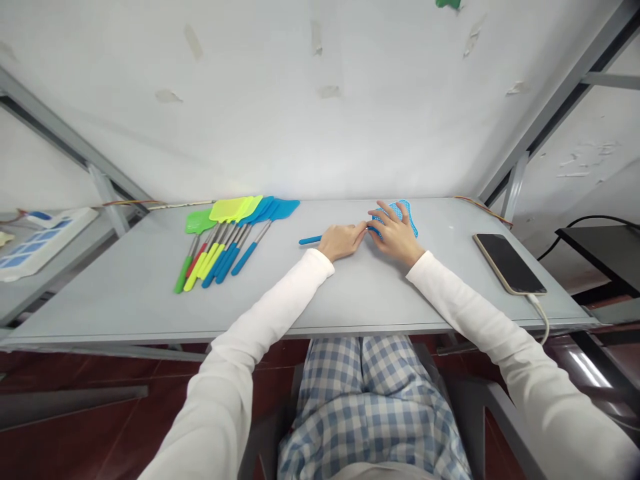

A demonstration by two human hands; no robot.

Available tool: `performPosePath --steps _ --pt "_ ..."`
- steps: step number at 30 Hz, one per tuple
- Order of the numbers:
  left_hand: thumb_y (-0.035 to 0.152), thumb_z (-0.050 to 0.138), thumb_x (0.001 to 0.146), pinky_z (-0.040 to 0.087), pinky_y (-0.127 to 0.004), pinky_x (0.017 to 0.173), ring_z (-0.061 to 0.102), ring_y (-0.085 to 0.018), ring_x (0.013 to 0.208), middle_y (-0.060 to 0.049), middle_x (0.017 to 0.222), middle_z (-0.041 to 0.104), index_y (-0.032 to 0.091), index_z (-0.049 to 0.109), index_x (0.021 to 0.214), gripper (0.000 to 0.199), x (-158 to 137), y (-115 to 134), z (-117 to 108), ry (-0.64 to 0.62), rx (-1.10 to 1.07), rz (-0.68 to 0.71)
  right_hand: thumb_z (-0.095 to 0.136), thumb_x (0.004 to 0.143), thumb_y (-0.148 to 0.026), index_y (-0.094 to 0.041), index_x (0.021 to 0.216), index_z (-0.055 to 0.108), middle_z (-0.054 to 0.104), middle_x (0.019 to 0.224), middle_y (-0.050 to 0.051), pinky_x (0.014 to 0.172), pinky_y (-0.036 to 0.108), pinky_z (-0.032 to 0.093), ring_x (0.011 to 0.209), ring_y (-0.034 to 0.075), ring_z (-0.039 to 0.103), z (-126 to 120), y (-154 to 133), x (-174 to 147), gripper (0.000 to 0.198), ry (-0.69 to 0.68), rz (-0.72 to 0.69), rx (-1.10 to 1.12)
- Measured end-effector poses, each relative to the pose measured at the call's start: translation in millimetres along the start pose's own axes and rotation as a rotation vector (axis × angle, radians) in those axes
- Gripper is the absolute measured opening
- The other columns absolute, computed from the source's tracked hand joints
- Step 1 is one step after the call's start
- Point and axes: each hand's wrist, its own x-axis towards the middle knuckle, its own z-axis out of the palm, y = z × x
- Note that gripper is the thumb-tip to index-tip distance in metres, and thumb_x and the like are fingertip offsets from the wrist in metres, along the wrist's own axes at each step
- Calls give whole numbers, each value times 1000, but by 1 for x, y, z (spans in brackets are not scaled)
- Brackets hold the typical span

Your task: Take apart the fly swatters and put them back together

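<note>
A blue fly swatter (311, 240) lies sideways on the grey table, its handle to the left and its mesh head to the right. My left hand (344, 240) is closed round the shaft, with the handle's end sticking out past it. My right hand (395, 233) is at the swatter's head, thumb and index finger closed on the neck and the other fingers spread over the mesh. The shaft is mostly hidden by my hands. To the left, several fly swatters (235, 230) in green, yellow and blue lie in an overlapping fan, one with a red handle.
A smartphone (509, 263) with a white charging cable (540, 310) rests at the table's right end. The grey table (125, 293) meets a white wall behind. Metal frame bars (515, 180) stand at both sides. A white power strip (40, 243) lies at far left.
</note>
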Motion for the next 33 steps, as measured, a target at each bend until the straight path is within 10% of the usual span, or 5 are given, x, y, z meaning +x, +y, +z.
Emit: performPosePath --steps 21,26,33 --pt "40 17 100 44 -32 73 67 -22 87 -9 99 70 20 52 120 44 -1 7 -3 28 -75 -55 41 96 -21 -20 89 67 65 90 8 95 39 30 95 22 52 2 -1 8 27 144 -16 -210" --pt "29 21 100 42 -36 87 59 -26 107 -17 112 63 11 52 116 39 -1 20 -7 95 -25 -54 38 96 -18 -20 103 68 67 98 9 94 39 31 101 23 53 2 -1 6 31 70 -18 -137" --pt "39 17 101 44 -29 69 67 -21 86 -11 98 69 16 45 122 42 0 24 -14 -16 -259 -167 32 97 -15 -16 130 58 63 126 12 101 45 35 119 27 53 4 3 4 43 55 45 -65"
